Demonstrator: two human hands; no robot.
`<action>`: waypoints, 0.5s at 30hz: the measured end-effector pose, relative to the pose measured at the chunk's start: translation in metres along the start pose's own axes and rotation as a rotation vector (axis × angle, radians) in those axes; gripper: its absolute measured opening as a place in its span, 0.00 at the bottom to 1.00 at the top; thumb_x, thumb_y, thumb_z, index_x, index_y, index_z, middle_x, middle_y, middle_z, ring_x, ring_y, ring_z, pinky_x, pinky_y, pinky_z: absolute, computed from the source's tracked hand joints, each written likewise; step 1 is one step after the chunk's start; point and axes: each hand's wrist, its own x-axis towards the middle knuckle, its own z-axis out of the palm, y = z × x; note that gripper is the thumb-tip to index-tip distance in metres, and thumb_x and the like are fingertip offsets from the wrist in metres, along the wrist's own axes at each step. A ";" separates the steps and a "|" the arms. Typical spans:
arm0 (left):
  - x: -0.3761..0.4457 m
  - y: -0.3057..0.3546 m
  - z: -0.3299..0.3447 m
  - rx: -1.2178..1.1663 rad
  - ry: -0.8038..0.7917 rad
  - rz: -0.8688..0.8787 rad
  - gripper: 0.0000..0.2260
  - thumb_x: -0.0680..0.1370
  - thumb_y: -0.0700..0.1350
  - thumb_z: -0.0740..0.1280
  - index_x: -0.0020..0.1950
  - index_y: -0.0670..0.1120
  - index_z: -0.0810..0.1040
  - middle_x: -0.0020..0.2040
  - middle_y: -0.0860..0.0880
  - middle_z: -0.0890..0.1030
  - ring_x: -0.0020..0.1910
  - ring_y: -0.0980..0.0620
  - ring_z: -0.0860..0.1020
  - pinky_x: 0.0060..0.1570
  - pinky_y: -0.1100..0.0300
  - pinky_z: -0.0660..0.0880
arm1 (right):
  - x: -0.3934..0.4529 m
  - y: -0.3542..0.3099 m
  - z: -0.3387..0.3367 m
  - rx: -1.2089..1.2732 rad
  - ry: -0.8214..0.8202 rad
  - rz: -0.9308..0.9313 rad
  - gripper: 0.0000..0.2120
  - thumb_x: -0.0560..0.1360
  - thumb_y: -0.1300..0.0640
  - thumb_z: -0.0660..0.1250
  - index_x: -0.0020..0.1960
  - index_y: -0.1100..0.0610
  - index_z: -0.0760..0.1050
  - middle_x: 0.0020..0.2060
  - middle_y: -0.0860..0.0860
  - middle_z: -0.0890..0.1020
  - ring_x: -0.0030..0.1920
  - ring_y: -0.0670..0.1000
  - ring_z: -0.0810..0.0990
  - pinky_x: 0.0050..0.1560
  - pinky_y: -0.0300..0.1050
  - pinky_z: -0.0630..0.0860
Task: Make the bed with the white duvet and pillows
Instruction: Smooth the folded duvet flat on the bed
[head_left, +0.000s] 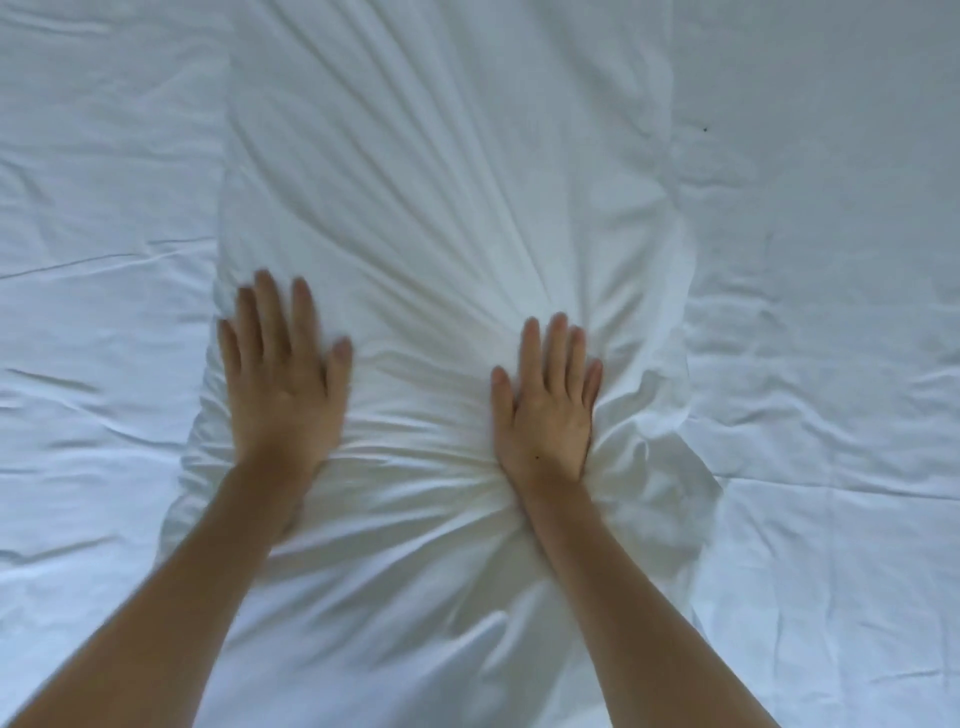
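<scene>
Both hands flat on a white pillow (447, 218) that lies lengthwise away from the camera on a white bed sheet (98, 291). Left hand (283, 384) sits at the pillow's left edge, fingers straight and slightly spread, palm down, gripping nothing. Right hand (545, 405) is nearer the middle-right, fingers straight and close together, palm pressed in, also gripping nothing. Left hand is a bit motion-blurred. Creases in the pillowcase fan out from under the right palm, and a deep dent sits between the wrists. Sheet on both sides is wrinkled. Duvet not in view; a second pillow not in view either.

Step looks like flattening or plumping the pillow, so the task is probably early to mid.

Risks:
- The right palm bunches the case toward itself. If it pushes on without sliding outward, the radiating folds will likely set in rather than smooth out.
- Uneven pressure, the left hand at the edge and the right near the centre, could shove the filling to the far end and leave the near end lumpy.
- Pressing hard may drag the pillow along the sheet, adding wrinkles underneath and skewing it off line.
- Open palms give no hold, so the pillow could slip sideways towards the left.
- The sheet's existing creases would stay under a duvet if left unsmoothed.
</scene>
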 end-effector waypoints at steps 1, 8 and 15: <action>-0.027 0.001 -0.001 -0.011 -0.004 0.047 0.27 0.83 0.54 0.51 0.77 0.40 0.59 0.76 0.34 0.58 0.74 0.34 0.59 0.72 0.40 0.54 | -0.003 0.004 -0.001 -0.007 -0.004 0.014 0.29 0.81 0.43 0.48 0.78 0.55 0.55 0.77 0.57 0.55 0.78 0.57 0.51 0.76 0.57 0.45; -0.187 0.007 -0.010 -0.064 -0.167 0.026 0.28 0.81 0.55 0.49 0.76 0.39 0.62 0.77 0.37 0.57 0.76 0.38 0.57 0.73 0.42 0.54 | -0.057 0.023 -0.013 -0.118 -0.132 0.077 0.30 0.80 0.42 0.43 0.79 0.55 0.51 0.78 0.58 0.53 0.77 0.59 0.51 0.75 0.60 0.49; -0.295 0.007 -0.031 -0.100 -0.289 -0.036 0.30 0.82 0.58 0.45 0.75 0.39 0.64 0.76 0.37 0.58 0.75 0.38 0.59 0.71 0.39 0.57 | -0.184 0.056 -0.025 -0.055 -0.291 0.179 0.35 0.78 0.37 0.40 0.79 0.56 0.49 0.77 0.60 0.53 0.77 0.61 0.53 0.76 0.54 0.50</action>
